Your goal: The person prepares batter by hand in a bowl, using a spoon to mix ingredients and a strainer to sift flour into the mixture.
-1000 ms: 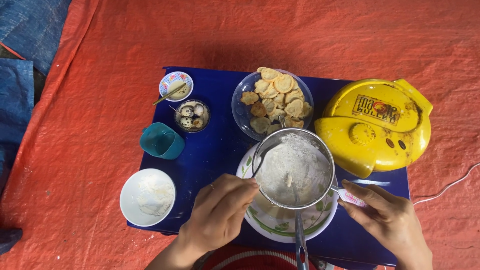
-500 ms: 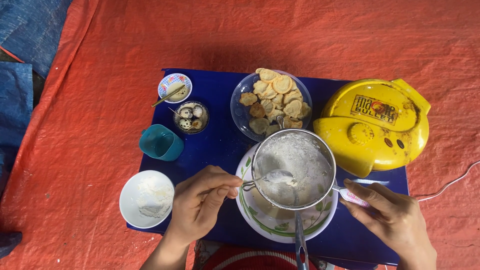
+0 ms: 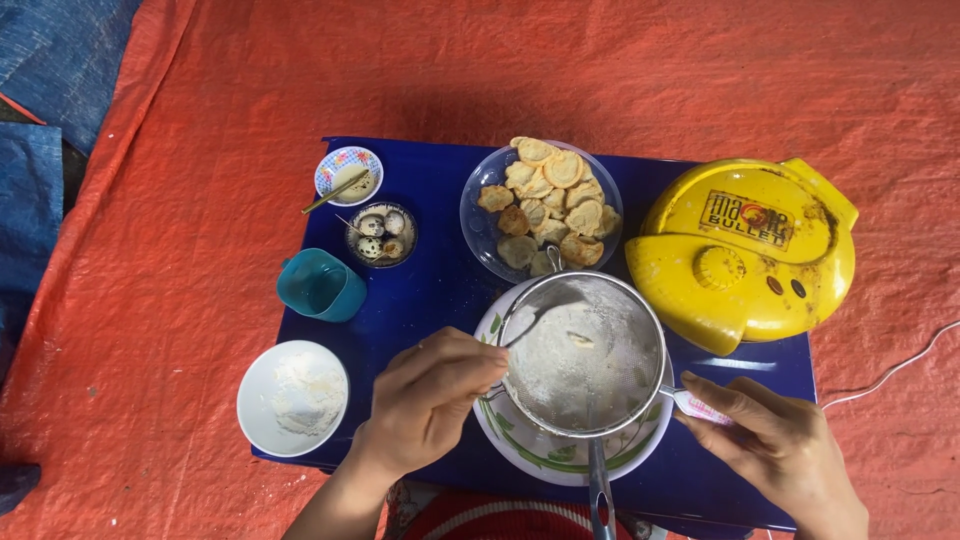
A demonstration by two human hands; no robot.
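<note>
The light, stiff metal sieve (image 3: pixel 583 355) is best held at its rim; the left hand (image 3: pixel 425 400) grips a spoon inside, the right hand (image 3: pixel 775 445) pinches a small packet (image 3: pixel 700 406).

Blue table (image 3: pixel 440 300), yellow cooker (image 3: pixel 745 255), teal cup (image 3: pixel 320 287), white bowl w/ green leaf pattern (image 3: pixel 560 460), orange tarp (image 3: pixel 200 150).

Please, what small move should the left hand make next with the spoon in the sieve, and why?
Probably the left hand should press the metal spoon on the small lump in the round metal mesh sieve: only a thin layer of white flour remains over the leaf-patterned bowl.
</note>
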